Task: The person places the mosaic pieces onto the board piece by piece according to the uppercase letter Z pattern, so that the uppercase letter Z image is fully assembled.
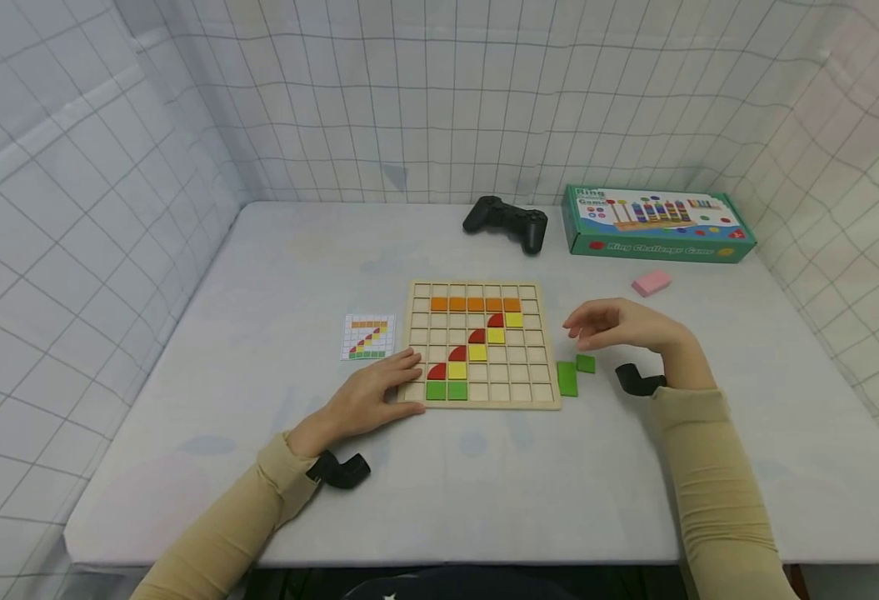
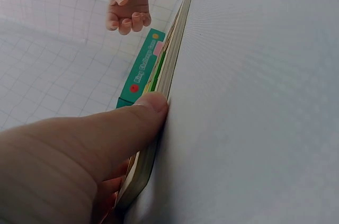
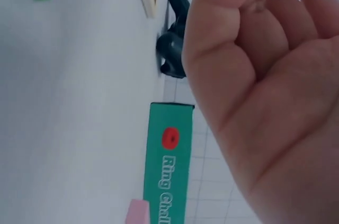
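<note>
A wooden grid board (image 1: 517, 372) lies on the table with orange tiles (image 1: 475, 304) in a row. Red rounded tiles (image 1: 457, 354) and yellow square tiles (image 1: 477, 352) step diagonally below them, and two green tiles (image 1: 446, 390) sit in the bottom row. My left hand (image 1: 367, 392) rests on the board's left edge, fingers on top, its thumb (image 2: 151, 102) against the front rim. Right of the board, my right hand (image 1: 626, 325) hovers with loosely bent fingers, holding nothing visible. Loose green pieces (image 1: 567, 379) lie near it.
A small pattern card (image 1: 367, 337) lies left of the board. Towards the back are a black game controller (image 1: 506, 222) and a green game box (image 1: 660, 225). A pink block (image 1: 651, 282) sits in front of the box. Grid-patterned cloth walls surround the table.
</note>
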Demonstrator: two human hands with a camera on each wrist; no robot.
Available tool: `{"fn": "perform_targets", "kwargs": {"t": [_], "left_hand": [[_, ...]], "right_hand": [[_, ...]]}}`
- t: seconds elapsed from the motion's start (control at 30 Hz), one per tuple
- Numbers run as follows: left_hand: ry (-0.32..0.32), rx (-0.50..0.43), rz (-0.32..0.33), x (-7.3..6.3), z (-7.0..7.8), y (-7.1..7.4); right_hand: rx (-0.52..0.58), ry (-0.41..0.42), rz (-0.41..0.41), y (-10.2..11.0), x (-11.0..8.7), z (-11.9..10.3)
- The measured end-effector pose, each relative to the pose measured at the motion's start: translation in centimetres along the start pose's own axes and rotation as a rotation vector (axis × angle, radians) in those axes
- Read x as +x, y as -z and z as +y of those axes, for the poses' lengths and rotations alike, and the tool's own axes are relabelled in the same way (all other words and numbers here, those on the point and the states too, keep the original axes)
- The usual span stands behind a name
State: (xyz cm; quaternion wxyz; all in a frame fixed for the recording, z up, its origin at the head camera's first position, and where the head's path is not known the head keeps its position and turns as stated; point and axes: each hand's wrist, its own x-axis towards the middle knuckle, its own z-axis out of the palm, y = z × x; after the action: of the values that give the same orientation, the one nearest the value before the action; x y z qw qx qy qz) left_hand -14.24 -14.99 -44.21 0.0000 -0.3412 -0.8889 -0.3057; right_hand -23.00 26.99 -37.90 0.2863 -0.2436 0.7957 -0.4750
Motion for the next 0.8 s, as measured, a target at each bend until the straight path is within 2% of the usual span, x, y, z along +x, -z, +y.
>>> {"fn": "perform_targets", "kwargs": {"t": [0.3, 0.6, 0.8], "left_hand": [[0.007, -0.004, -0.009, 0.0, 0.0, 0.1], [0.005, -0.006, -0.012, 0.0, 0.1, 0.1], [0.001, -0.006, -0.006, 0.0, 0.0, 0.0]], "right_hand": [[0.021, -0.039, -0.041, 0.7, -0.4, 1.6], [0.011, -0.108, 0.006, 0.9, -0.4, 2.8], [0.048, -0.107, 0.013, 1.2, -0.5, 3.9]]}}
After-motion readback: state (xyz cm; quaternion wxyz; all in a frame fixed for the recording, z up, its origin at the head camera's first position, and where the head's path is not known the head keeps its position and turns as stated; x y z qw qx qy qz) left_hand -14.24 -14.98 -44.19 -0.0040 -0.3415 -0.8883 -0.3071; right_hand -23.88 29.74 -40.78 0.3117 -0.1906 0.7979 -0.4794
